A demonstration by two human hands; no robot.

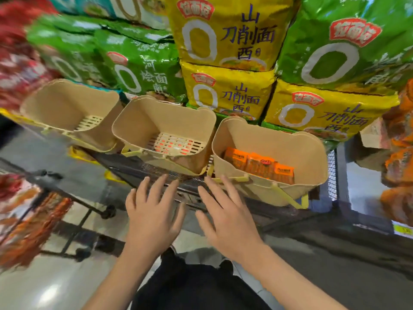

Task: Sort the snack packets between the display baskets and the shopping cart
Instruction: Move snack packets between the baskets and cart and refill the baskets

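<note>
Three beige display baskets hang in a row on a black mesh rack. The left basket (pixel 55 104) and the middle basket (pixel 138 121) hold nothing. Orange snack packets (pixel 259 167) lie in the bottom of the right basket (pixel 297 148). My left hand (pixel 154 211) and my right hand (pixel 225 211) hover side by side just below the middle and right baskets, fingers spread and straight, holding nothing. The shopping cart (pixel 67 195) stands at the left, with blurred red and orange packets (pixel 33 229) in it.
Large green noodle bags (pixel 143 70) and yellow noodle bags (pixel 232 95) are stacked on the shelf behind the baskets. Orange packets (pixel 397 157) pile up at the right edge. The black mesh rack (pixel 138 171) juts out under the baskets. Grey tiled floor lies below.
</note>
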